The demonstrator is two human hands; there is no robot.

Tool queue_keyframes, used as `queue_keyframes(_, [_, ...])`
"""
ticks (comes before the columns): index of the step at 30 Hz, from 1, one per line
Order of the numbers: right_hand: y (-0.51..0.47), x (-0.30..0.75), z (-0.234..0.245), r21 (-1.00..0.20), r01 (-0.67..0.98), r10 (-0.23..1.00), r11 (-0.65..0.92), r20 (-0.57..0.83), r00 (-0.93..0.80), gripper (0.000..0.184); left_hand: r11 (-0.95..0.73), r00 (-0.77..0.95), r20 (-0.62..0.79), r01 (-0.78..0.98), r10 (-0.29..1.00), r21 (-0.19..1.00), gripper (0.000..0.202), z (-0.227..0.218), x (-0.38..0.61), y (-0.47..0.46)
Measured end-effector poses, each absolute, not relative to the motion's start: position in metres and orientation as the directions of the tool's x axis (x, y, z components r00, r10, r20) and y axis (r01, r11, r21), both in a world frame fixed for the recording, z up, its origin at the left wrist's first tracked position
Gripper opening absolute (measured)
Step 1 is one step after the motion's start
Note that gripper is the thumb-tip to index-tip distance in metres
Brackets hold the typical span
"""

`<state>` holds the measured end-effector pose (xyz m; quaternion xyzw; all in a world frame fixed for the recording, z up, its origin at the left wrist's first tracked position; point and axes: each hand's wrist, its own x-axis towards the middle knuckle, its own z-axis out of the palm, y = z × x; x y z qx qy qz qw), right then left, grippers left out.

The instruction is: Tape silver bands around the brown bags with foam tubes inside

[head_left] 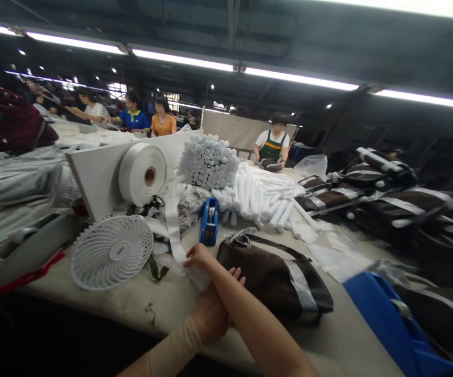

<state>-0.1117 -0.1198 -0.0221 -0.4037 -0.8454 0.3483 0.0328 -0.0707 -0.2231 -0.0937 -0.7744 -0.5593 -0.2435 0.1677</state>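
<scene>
1. The right hand (197,256), on a bare forearm reaching in from the lower right, lies palm down with its fingers loosely spread, at the lower end of a limp white fabric strip (174,230); I cannot tell whether it pinches the strip;
2. The left hand (212,317), its forearm in a beige sleeve (175,345), sits half curled under the right forearm; its fingertips (234,274) are just beside a dark brown bag with a silver reflective band (273,277); any hold is hidden;
3. The strip's long axis runs from the right hand up the table (92,309), away from the person; the bag lies to the right of the hands, the left hand's fingertips nearer to it;
4. Around them are a blue tape dispenser (209,222), a round white plastic desk fan (111,252), a roll of white foam sheet (142,174) and stacked white foam rods (208,162); farther off, a co-worker in a green apron (272,146) handles a dark bag
</scene>
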Motion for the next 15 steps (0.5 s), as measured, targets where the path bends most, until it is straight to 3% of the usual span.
queue_keyframes(3, [-0.125, -0.111, -0.016, -0.622, 0.62, 0.729, 0.479, -0.112, -0.676, 0.035, -0.327, 0.258, 0.551, 0.945, 0.794, 0.029, 0.068, -0.097, -0.073, -0.223])
queue_keyframes(6, [-0.136, -0.106, -0.007, -0.606, 0.585, 0.717, 0.54, -0.033, -0.696, 0.033, -0.381, 0.262, 0.529, 0.916, 0.807, 0.128, 0.071, -0.092, -0.077, -0.225])
queue_keyframes(11, [-0.15, -0.093, 0.007, -0.533, 0.598, 0.712, 0.598, 0.012, -0.702, 0.049, -0.398, 0.239, 0.486, 0.881, 0.841, 0.256, 0.079, -0.076, -0.078, -0.233])
queue_keyframes(15, [-0.142, -0.085, 0.017, -0.517, 0.624, 0.728, 0.586, -0.002, -0.685, 0.019, -0.335, 0.168, 0.449, 0.884, 0.878, 0.325, 0.089, -0.07, -0.068, -0.255])
